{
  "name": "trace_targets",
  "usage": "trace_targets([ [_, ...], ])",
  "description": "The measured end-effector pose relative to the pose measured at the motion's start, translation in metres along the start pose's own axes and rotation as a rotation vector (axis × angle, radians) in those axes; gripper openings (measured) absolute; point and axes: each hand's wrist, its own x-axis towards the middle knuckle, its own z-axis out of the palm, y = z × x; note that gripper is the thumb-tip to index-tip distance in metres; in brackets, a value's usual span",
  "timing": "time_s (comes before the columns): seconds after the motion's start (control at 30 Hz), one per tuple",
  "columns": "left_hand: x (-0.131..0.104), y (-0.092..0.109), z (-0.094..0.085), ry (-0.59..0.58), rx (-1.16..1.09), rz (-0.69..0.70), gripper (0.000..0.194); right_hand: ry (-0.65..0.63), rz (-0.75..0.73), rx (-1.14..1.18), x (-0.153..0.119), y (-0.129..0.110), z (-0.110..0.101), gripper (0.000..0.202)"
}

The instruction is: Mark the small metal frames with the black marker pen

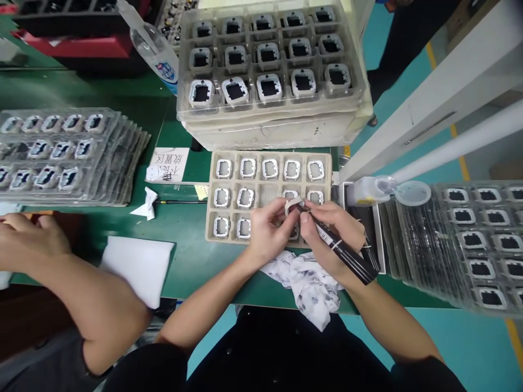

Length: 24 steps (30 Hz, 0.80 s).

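Note:
My left hand pinches a small white square frame over the beige compartment tray. A black marker is in my right hand, its tip at the frame; the fingers of both hands nearly meet there. Similar white frames, such as one at the upper left, sit in the tray's compartments, and a middle-row compartment shows bare. Below my hands lies a stained white cloth. Another dark pen-like object lies partly hidden beside my right hand.
Behind the tray, a box bears clear trays of frames. Stacked trays stand left and right. A spray bottle is at the back, a plastic bottle right. Another person's arm reaches in at left, near a folded white cloth.

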Motion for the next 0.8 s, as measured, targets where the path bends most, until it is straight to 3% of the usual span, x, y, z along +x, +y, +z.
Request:
trace_targets([
  [0.8, -0.0043, -0.0049, -0.0018, 0.021, 0.237, 0.123, 0.017, -0.012, -0.005, -0.073, 0.0007, -0.0030, -0.0015, 0.020],
])
